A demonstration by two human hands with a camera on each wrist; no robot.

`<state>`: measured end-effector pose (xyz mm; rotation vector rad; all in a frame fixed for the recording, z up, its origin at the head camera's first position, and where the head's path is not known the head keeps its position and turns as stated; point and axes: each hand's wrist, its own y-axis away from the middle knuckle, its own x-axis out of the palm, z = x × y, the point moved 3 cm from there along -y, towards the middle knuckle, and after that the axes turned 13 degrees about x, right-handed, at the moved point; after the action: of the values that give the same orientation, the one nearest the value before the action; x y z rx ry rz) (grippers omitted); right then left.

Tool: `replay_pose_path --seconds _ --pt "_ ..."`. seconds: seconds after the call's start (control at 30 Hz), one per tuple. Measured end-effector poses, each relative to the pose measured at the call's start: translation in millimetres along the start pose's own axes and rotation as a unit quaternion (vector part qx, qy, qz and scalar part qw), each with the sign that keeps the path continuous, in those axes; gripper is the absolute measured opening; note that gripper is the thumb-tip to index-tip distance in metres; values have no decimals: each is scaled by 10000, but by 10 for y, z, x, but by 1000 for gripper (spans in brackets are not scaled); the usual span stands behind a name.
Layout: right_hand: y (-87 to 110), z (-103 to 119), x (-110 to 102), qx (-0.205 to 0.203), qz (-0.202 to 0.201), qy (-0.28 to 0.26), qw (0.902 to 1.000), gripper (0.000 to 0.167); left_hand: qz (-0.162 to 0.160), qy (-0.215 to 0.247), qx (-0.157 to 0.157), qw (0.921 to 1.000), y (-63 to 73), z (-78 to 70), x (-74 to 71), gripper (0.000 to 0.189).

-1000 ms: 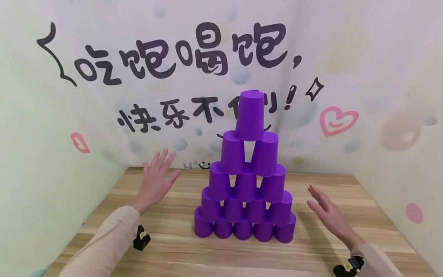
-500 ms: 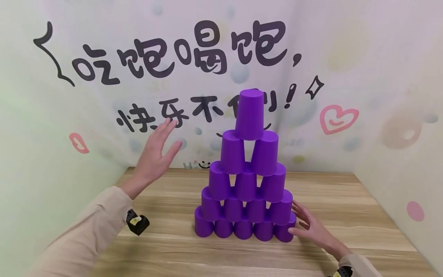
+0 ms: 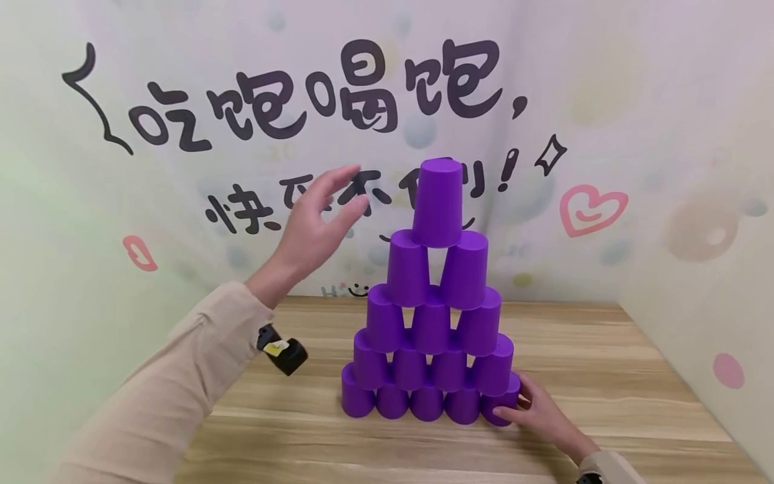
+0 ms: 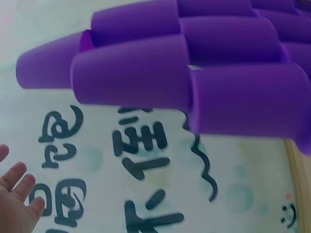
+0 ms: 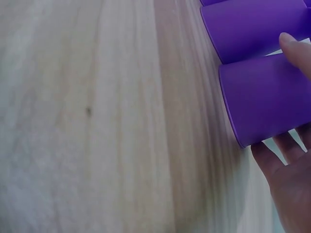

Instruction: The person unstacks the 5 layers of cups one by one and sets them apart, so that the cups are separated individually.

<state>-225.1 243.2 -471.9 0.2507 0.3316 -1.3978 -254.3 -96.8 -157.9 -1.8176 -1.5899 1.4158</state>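
Upside-down purple cups form a pyramid on the table, tapering to one top cup (image 3: 438, 205). My left hand (image 3: 317, 218) is raised to the left of that top cup, a gap away, thumb and fingers apart and holding nothing. In the left wrist view, its fingers show at the lower left, below the top cup (image 4: 48, 60). At the pyramid's base, my right hand (image 3: 544, 415) holds the rightmost cup (image 3: 509, 388), thumb at the front and fingers along the outer side. The right wrist view has this bottom cup (image 5: 267, 99) between thumb and fingers.
The pyramid stands on a wood-grain table (image 3: 338, 450). Behind it hangs a pale printed backdrop (image 3: 260, 33) with large black characters, and similar pale walls rise at both sides. A black wrist camera (image 3: 284, 353) hangs below the left sleeve.
My left hand has risen and moved right, toward the top cup. My right hand has moved left and down to the rightmost bottom cup and now holds it. The pyramid stands as before.
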Motion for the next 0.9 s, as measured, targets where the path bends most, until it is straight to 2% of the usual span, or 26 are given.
replay_pose_path --seconds 0.17,0.43,0.6,0.9 --pt "13 -2 0 -26 -60 -87 9999 63 211 466 55 9987 -197 -127 173 52" --pt "9 -8 -7 -165 114 -224 9995 61 746 975 -466 9913 -345 -156 388 71" --pt "5 -34 -18 -217 221 -257 9992 62 759 1250 -485 9881 -400 -156 490 74" --pt "2 -45 -13 -163 323 -271 9990 63 778 1334 -624 9860 -447 -161 660 72"
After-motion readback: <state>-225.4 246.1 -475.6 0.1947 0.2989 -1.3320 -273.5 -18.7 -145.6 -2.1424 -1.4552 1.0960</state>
